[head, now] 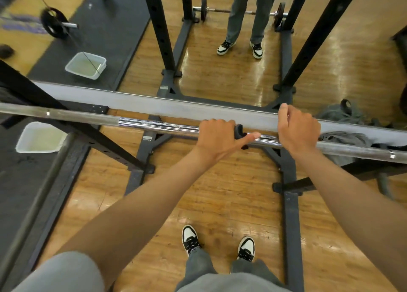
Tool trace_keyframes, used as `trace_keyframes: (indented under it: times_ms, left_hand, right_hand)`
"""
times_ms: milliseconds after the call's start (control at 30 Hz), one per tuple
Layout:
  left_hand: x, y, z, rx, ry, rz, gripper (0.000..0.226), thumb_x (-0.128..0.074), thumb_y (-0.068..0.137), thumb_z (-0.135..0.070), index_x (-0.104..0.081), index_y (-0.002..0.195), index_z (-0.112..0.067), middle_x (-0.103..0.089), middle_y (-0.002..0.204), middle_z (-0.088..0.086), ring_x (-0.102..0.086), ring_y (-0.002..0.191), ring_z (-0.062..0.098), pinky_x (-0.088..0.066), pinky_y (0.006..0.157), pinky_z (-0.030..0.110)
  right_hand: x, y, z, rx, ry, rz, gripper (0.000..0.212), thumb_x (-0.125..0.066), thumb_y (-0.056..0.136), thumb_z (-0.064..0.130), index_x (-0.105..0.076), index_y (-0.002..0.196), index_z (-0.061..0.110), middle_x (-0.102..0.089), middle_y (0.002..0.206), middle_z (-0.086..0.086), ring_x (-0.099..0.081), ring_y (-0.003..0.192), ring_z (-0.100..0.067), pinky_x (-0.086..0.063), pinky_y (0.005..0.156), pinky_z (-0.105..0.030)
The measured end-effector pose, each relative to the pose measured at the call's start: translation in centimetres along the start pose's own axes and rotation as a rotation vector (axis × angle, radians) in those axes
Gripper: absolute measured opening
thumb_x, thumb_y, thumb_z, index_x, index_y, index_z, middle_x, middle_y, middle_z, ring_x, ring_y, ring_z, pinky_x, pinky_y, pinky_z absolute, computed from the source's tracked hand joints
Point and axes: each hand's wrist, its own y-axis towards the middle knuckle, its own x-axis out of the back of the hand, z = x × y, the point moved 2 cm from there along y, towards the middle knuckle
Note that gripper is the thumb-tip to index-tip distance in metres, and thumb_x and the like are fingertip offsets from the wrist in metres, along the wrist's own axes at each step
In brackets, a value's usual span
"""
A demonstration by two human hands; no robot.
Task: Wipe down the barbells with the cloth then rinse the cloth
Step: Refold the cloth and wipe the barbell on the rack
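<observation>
A long chrome barbell (154,126) runs across the view at waist height, from far left to far right. My left hand (217,135) grips it near the middle, fingers curled over the top and thumb pointing right along the bar. My right hand (297,128) grips the bar a little further right. A small dark thing (239,132) shows just past my left fingers; I cannot tell what it is. A white tub of cloudy water (24,147) stands on the floor at the left. No cloth is plainly visible in either hand.
A wall mirror (220,60) faces me, reflecting the black rack uprights (159,27), my legs and a loaded barbell on the floor. Rack base beams (290,214) lie on the wood floor around my feet. A grey bundle (345,138) lies at the right by the wall.
</observation>
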Motion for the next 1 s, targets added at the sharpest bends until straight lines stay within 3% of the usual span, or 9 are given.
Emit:
trace_keyframes:
  times_ms: [100,167,300,400,567,700,833,900,1000]
  left_hand:
    - [-0.1,0.2,-5.1,-0.051,-0.068,0.060,0.093,0.002,0.075,-0.096,-0.054,0.060,-0.023,-0.055,0.055,-0.006,-0.051,0.052,0.017,-0.027,0.054,0.031]
    - [0.0,0.2,-4.5,-0.078,-0.100,0.056,0.090,0.002,0.077,-0.094,-0.050,0.060,-0.023,-0.051,0.056,-0.007,-0.047,0.054,0.016,-0.027,0.058,0.033]
    - [0.1,-1.1,4.3,-0.026,-0.057,-0.036,0.088,-0.002,0.086,-0.089,-0.059,0.074,-0.022,-0.061,0.070,-0.003,-0.055,0.070,0.023,-0.039,0.071,0.039]
    - [0.9,-2.3,10.5,0.063,-0.038,-0.136,0.089,-0.003,0.088,-0.089,-0.057,0.067,-0.022,-0.055,0.060,-0.004,-0.054,0.061,0.021,-0.040,0.064,0.036]
    - [0.5,-1.5,5.8,0.065,-0.044,-0.162,0.084,-0.015,0.090,-0.088,-0.036,0.047,-0.019,-0.032,0.043,-0.007,-0.035,0.041,0.018,-0.021,0.050,0.031]
    - [0.1,-0.8,2.2,-0.012,-0.074,-0.095,0.080,-0.021,0.084,-0.088,-0.041,0.048,-0.020,-0.039,0.044,-0.006,-0.040,0.041,0.018,-0.016,0.050,0.029]
    - [0.4,-1.1,7.6,0.003,0.004,-0.061,0.084,-0.009,0.083,-0.090,-0.044,0.055,-0.018,-0.044,0.052,-0.005,-0.050,0.051,0.023,-0.024,0.051,0.031]
    - [0.9,-2.0,11.6,0.085,0.017,-0.140,0.091,-0.003,0.087,-0.088,-0.055,0.060,-0.019,-0.046,0.053,-0.004,-0.049,0.053,0.023,-0.027,0.054,0.032]
    - [1.3,-3.5,13.8,0.209,-0.026,-0.215,0.086,-0.006,0.095,-0.082,-0.050,0.054,-0.019,-0.047,0.049,-0.002,-0.044,0.050,0.023,-0.032,0.061,0.035]
  right_hand:
    - [0.0,0.0,2.0,0.015,-0.038,-0.024,0.047,-0.028,0.110,0.034,-0.050,0.073,0.014,-0.059,0.068,-0.014,-0.050,0.063,-0.034,-0.030,0.059,-0.036]
    - [-0.3,0.3,4.2,0.016,0.015,0.013,0.053,-0.026,0.110,0.035,-0.054,0.072,0.011,-0.056,0.068,-0.010,-0.052,0.066,-0.033,-0.033,0.061,-0.037]
    - [-2.0,1.1,8.4,-0.030,0.122,0.204,0.072,-0.015,0.110,0.047,-0.069,0.078,0.011,-0.064,0.080,-0.010,-0.050,0.075,-0.030,-0.035,0.071,-0.038]
    - [-3.7,0.4,9.8,0.023,0.060,0.256,0.069,-0.014,0.111,0.046,-0.061,0.074,0.011,-0.056,0.076,-0.009,-0.050,0.077,-0.032,-0.034,0.072,-0.038]
    - [-4.4,-0.5,10.3,0.043,-0.054,0.067,0.070,-0.013,0.108,0.050,-0.060,0.072,0.013,-0.058,0.066,-0.006,-0.058,0.071,-0.034,-0.037,0.067,-0.039]
    - [-4.2,-0.4,10.5,-0.021,-0.030,0.064,0.063,-0.020,0.112,0.040,-0.058,0.072,0.010,-0.062,0.073,-0.013,-0.059,0.075,-0.036,-0.031,0.067,-0.037]
    - [-4.2,-0.9,10.4,-0.005,-0.041,0.011,0.060,-0.022,0.113,0.037,-0.052,0.066,0.012,-0.046,0.062,-0.003,-0.043,0.063,-0.029,-0.027,0.064,-0.036]
    - [-4.5,-0.9,10.2,-0.013,-0.020,-0.002,0.061,-0.022,0.112,0.038,-0.053,0.067,0.012,-0.049,0.062,-0.004,-0.045,0.063,-0.030,-0.030,0.065,-0.037]
    - [-4.7,-0.9,10.3,-0.009,-0.029,-0.016,0.063,-0.019,0.112,0.042,-0.055,0.069,0.012,-0.055,0.066,-0.009,-0.050,0.064,-0.032,-0.033,0.064,-0.038]
